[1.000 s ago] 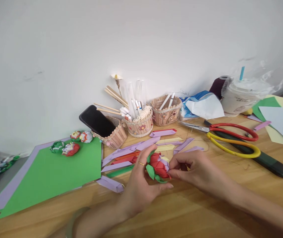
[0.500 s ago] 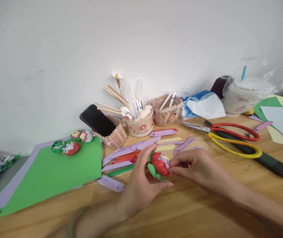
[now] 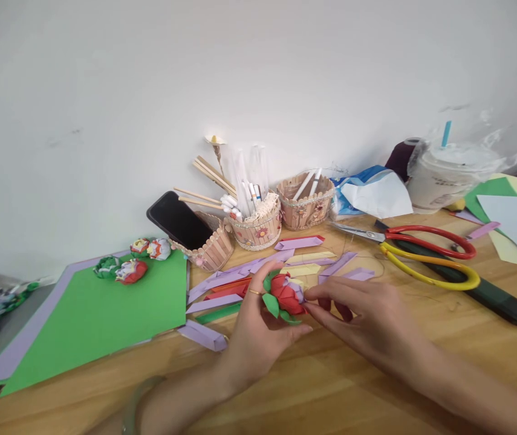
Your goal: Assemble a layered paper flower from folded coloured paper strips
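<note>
My left hand cups a folded paper flower with red petals, green leaves and a purple tip, holding it just above the wooden table. A ring sits on one left finger. My right hand reaches in from the right and its fingertips pinch the flower's purple petal. Folded purple, yellow, red and green paper strips lie on the table right behind the hands.
A green paper sheet with small paper flowers lies at left. Stick-built holders with pens and a phone stand by the wall. Red-and-yellow scissors, a dark tool, a plastic cup and coloured sheets lie at right.
The flower has been turned and lifted slightly leftward in my left hand. My right fingers have shifted from a tight pinch at its side to a flatter grip on the purple petal.
</note>
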The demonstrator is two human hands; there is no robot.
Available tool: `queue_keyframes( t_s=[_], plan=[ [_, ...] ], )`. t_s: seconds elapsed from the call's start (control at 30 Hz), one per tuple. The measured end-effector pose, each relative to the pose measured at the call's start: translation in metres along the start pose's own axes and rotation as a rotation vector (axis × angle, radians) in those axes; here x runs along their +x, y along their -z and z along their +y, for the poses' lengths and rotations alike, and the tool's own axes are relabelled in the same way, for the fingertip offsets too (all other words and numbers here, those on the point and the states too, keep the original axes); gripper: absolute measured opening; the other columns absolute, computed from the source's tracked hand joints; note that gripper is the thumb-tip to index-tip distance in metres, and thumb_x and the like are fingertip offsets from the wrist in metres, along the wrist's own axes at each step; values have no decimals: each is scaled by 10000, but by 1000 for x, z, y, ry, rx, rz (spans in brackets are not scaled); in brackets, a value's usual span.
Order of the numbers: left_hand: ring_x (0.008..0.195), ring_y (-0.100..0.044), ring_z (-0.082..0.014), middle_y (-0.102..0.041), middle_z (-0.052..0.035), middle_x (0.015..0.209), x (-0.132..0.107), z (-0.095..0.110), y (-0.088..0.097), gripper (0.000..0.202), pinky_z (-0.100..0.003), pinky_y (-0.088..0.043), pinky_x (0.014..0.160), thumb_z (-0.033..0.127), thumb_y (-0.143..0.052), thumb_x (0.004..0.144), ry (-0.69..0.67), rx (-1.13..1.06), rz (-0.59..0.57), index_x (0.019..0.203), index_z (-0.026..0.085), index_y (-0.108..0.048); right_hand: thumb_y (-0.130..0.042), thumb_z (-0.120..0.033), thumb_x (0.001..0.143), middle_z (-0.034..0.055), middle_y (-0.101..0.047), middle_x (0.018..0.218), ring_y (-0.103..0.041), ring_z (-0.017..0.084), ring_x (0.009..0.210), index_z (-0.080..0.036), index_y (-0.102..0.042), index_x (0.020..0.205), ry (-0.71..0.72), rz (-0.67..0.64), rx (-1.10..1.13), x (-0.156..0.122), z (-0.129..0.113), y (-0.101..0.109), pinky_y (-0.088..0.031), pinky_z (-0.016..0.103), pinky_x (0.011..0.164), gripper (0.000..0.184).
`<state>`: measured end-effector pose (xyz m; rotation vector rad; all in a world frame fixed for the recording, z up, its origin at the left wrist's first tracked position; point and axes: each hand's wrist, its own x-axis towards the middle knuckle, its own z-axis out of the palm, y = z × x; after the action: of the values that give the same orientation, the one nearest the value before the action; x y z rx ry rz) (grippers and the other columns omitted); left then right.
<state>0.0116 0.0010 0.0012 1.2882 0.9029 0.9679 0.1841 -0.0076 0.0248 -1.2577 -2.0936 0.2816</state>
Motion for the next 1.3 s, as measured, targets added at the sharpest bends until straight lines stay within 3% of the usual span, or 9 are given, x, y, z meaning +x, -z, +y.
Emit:
queue_keyframes(
  t_s=[0.23,0.4,0.5,0.57,0.73,1.07,1.2,1.3],
  plan=[
    [1004,-571,-181,-573,-40,1101,1,0,-1,752,-321,-470,876,186,-749,640,13,-152,45,1252,267,-319,-544,-144,796,1,-638,586,-528,89,448,-162,-651,792,107,146,-82,1,-3,0,-374,211,451,109],
    [1048,-559,-185,-564,-51,1157,2,0,0,747,-337,-436,937,193,-741,651,7,-195,30,1266,263,-323,-523,-152,823,11,-662,629,-540,93,478,-173,-658,896,168,79,-45,0,-3,0,-384,219,465,154],
    [1072,-549,-201,-516,-68,1243,3,0,1,811,-352,-429,944,205,-755,632,33,-247,18,1303,269,-304,-513,-152,826,1,-663,619,-513,77,455,-189,-664,862,91,69,108,2,-5,4,-375,198,434,160],
    [1038,-568,-222,-521,-77,1239,5,0,3,869,-359,-475,868,224,-778,600,65,-305,4,1320,277,-293,-512,-154,817,2,-664,624,-503,78,454,-195,-668,841,-14,99,185,5,-5,8,-359,193,406,162],
    [641,-631,-163,-640,-35,945,7,4,5,835,-322,-508,611,258,-784,586,180,-458,-30,1292,260,-337,-534,-216,806,8,-641,597,-495,95,477,-180,-672,798,-187,42,305,8,-1,8,-363,202,416,142],
    [587,-613,-142,-627,-20,815,9,6,7,842,-250,-483,516,380,-770,596,268,-444,-58,1312,234,-353,-551,-227,797,-1,-593,552,-462,93,481,-165,-665,740,-210,-86,344,8,-3,8,-348,203,429,142],
    [549,-594,-117,-616,-65,962,8,1,9,905,-254,-484,495,574,-684,605,192,-417,-106,1362,286,-279,-537,-214,803,-3,-595,560,-464,90,487,-169,-649,696,-229,-91,339,8,-3,9,-344,201,438,161],
    [569,-574,-77,-480,-103,1256,9,-3,9,1057,-245,-487,514,500,-788,492,138,-375,-165,1369,370,-212,-526,-203,797,-4,-586,553,-461,90,482,-165,-625,673,-264,-52,343,9,-4,9,-340,201,435,163]
  ],
)
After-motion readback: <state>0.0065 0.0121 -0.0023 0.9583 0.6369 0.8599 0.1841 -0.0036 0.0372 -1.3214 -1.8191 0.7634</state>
